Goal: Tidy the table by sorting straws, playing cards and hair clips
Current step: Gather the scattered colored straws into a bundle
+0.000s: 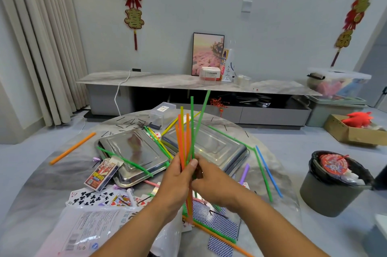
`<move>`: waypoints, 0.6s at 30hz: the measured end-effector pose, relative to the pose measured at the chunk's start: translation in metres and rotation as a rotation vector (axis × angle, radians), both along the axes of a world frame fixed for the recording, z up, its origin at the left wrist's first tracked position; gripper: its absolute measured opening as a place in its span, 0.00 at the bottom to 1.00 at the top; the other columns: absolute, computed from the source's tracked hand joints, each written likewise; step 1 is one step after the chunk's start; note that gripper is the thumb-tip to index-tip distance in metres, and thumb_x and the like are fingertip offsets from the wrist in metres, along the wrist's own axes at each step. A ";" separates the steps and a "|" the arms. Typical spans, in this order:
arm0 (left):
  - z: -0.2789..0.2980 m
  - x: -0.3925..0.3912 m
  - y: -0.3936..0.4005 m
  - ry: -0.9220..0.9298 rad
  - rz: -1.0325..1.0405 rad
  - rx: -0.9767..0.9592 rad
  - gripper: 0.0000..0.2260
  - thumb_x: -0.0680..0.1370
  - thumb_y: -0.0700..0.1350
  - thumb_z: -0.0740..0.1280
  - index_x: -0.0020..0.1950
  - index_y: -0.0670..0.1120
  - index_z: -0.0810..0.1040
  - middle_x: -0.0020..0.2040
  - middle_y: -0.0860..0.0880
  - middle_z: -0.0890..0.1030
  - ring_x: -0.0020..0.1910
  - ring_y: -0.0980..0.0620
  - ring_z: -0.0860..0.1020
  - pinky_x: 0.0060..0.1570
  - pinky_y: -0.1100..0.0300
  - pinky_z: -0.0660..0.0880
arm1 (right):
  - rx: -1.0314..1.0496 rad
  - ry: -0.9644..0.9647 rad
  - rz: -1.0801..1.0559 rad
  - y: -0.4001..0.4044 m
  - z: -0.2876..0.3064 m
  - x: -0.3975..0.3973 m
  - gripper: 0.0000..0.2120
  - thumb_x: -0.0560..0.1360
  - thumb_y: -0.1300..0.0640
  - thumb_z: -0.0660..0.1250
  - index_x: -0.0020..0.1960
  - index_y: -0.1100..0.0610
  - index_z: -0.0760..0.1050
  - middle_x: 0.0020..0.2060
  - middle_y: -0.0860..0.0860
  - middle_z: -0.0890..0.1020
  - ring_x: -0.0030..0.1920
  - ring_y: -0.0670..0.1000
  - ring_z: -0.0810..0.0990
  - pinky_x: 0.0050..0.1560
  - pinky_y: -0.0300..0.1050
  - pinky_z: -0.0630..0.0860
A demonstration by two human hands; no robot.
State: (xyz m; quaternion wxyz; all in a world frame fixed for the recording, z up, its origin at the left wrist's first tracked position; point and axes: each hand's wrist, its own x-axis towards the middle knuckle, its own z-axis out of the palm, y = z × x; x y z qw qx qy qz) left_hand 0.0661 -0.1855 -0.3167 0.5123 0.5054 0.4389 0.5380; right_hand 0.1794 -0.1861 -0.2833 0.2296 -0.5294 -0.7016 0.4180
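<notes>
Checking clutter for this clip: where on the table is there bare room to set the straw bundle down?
Bare: inside both metal trays, and the table's left edge below the orange straw. Crowded: the near edge, with playing cards and plastic bag.

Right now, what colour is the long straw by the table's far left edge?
Orange; the straw shows plainly in the head view.

We see a pale wall (188, 1) hung with red and gold ornaments (133, 3), cream curtains (39, 47) at left, a long low marble-topped cabinet (167, 81) bearing a framed picture (207, 53), and a grey floor (293, 141).
</notes>
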 end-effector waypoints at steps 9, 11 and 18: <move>-0.009 0.015 -0.016 0.185 -0.159 0.120 0.13 0.77 0.45 0.67 0.56 0.62 0.75 0.53 0.46 0.81 0.55 0.45 0.79 0.58 0.45 0.77 | 0.164 0.609 -0.148 -0.001 0.035 0.008 0.43 0.68 0.54 0.77 0.75 0.40 0.58 0.59 0.45 0.80 0.58 0.42 0.80 0.53 0.35 0.76; -0.012 0.015 -0.016 0.185 -0.170 0.129 0.15 0.77 0.41 0.68 0.57 0.60 0.74 0.52 0.50 0.82 0.55 0.48 0.80 0.55 0.51 0.78 | 0.181 0.553 -0.138 -0.002 0.033 0.005 0.41 0.71 0.54 0.76 0.75 0.38 0.57 0.58 0.44 0.80 0.56 0.40 0.81 0.47 0.29 0.76; -0.012 0.012 -0.015 0.213 -0.112 0.114 0.11 0.78 0.35 0.59 0.55 0.47 0.76 0.47 0.44 0.82 0.50 0.46 0.81 0.52 0.53 0.79 | 0.090 0.417 -0.074 -0.005 0.026 0.001 0.42 0.70 0.51 0.77 0.75 0.36 0.56 0.60 0.49 0.79 0.56 0.44 0.82 0.56 0.40 0.77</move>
